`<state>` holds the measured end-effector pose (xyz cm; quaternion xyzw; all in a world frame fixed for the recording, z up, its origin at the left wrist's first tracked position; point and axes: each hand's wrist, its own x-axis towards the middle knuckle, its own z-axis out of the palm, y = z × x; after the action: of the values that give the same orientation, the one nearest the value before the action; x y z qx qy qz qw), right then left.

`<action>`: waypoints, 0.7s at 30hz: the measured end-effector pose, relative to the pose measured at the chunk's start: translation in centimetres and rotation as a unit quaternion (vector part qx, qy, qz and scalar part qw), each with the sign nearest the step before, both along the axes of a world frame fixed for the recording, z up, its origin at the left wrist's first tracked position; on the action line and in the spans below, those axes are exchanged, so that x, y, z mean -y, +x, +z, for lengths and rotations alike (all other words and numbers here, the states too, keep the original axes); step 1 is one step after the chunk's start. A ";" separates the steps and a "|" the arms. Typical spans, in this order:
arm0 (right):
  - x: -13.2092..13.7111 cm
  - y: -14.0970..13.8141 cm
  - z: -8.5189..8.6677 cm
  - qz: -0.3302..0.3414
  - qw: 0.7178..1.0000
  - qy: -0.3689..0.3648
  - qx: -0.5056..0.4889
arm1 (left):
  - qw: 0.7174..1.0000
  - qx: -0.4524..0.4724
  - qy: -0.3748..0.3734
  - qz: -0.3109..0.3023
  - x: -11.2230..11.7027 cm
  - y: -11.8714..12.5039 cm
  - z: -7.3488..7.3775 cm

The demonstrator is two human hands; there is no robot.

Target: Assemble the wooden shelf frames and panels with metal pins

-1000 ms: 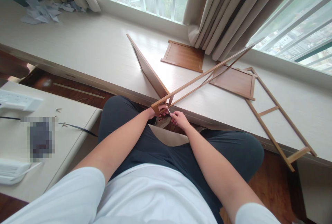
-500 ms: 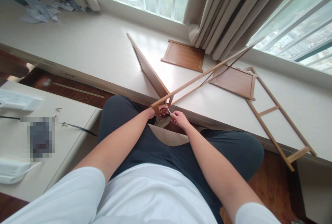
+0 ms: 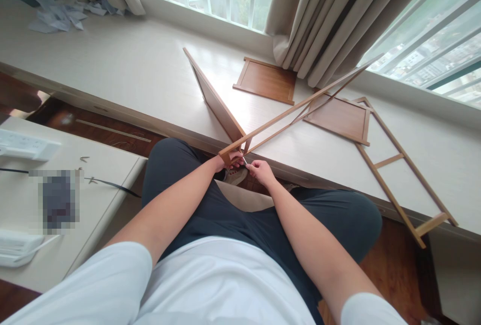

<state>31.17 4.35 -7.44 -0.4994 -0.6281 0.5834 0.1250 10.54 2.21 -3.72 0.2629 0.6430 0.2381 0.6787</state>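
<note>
My left hand is closed around the near end of a long brown wooden frame, whose far end slants up to the right over the white ledge. A brown wooden panel stands on edge and meets the frame near that hand. My right hand pinches a thin tool with a bright metal shaft, probably a screwdriver. Its tip points at the joint by the left hand; the tip itself is too small to make out.
On the white ledge lie two flat wooden panels. A second ladder-like frame overhangs its front edge at right. Crumpled paper is at far left. The side table holds small metal pieces and a power strip.
Almost nothing differs. My right hand has shifted very slightly at the tool; the frame, the upright panel and my left hand stay in place.
</note>
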 end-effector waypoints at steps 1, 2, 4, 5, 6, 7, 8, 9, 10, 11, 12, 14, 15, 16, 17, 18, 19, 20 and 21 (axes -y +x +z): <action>0.0 0.0 0.1 0.001 1.000 0.008 0.005 | 1.000 0.000 0.000 0.000 0.0 0.0 0.0; 0.0 0.1 0.2 0.001 1.000 0.017 0.010 | 1.000 0.002 0.001 0.001 0.0 0.0 0.0; 0.0 0.1 0.5 0.003 0.999 0.035 0.019 | 1.000 0.005 0.003 0.002 0.0 0.0 0.0; 0.0 0.1 0.6 0.004 0.999 0.045 0.022 | 1.000 0.005 0.004 0.003 0.0 0.0 0.0; 0.0 0.1 0.8 0.006 0.998 0.054 0.025 | 1.000 0.003 0.005 0.004 0.0 0.0 0.0; 0.0 0.1 1.0 0.007 0.998 0.063 0.026 | 1.000 0.002 0.005 0.005 0.0 0.0 0.0; 0.0 0.1 1.1 0.007 0.997 0.070 0.027 | 1.000 0.002 0.005 0.005 0.0 0.0 0.1; 0.0 0.1 1.1 0.007 0.997 0.074 0.026 | 1.000 0.003 0.004 0.005 0.0 0.0 0.1; 0.0 0.1 1.1 0.007 0.997 0.074 0.025 | 1.000 0.005 0.002 0.005 0.0 0.0 0.1; 0.0 0.1 1.0 0.007 0.997 0.070 0.022 | 1.000 0.007 0.001 0.006 0.0 0.0 0.1; 0.0 0.1 0.8 0.007 0.998 0.062 0.018 | 1.000 0.007 0.000 0.007 0.0 0.0 0.1; 0.0 0.1 0.5 0.010 0.999 0.038 0.008 | 1.000 0.005 -0.001 0.009 -0.1 0.0 0.0; -0.1 0.1 0.3 0.012 1.000 0.027 0.002 | 1.000 0.005 -0.001 0.010 -0.1 0.0 -0.1; -0.1 0.1 0.2 0.012 1.000 0.017 -0.004 | 1.000 0.005 -0.002 0.010 -0.1 0.0 -0.2; -0.1 0.1 0.1 0.011 1.000 0.008 -0.009 | 1.000 0.007 -0.003 0.011 -0.1 0.0 -0.2; -0.1 0.0 0.0 0.010 1.000 0.002 -0.015 | 1.000 0.008 -0.003 0.011 -0.1 0.0 -0.2; -0.1 0.0 0.0 0.008 1.000 -0.004 -0.019 | 1.000 0.010 -0.003 0.011 -0.1 0.0 -0.2; -0.1 0.0 0.0 0.008 1.000 -0.009 -0.022 | 1.000 0.011 -0.002 0.013 -0.1 -0.1 -0.2; 0.0 0.0 0.1 0.007 1.000 -0.013 -0.024 | 1.000 0.012 -0.001 0.014 0.0 -0.1 -0.1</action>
<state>31.13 4.39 -7.35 -0.4821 -0.6205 0.6047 0.1295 10.47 2.25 -3.85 0.2504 0.6387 0.2495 0.6834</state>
